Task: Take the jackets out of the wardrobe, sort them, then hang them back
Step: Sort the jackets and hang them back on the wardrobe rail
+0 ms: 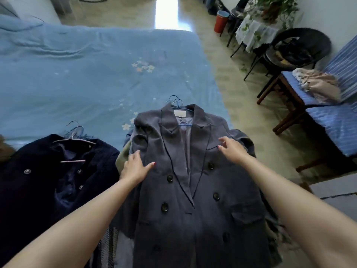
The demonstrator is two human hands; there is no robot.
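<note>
A grey double-breasted jacket [193,190] lies face up on a blue hanger [177,104], on top of a pile of other garments at the near edge of the bed. My left hand [135,165] rests flat on its left chest, fingers spread. My right hand [231,147] hovers over or touches the right lapel, fingers apart, gripping nothing. To the left lies a dark navy jacket [38,180] on a pale hanger [75,140], on its own pile.
The bed [77,74] has a light blue cover with small flowers. To the right stand blue-striped cushioned chairs [328,120] with beige cloth, a dark wicker chair [301,45], a small clothed table with a plant [257,31] and a red bin [220,21].
</note>
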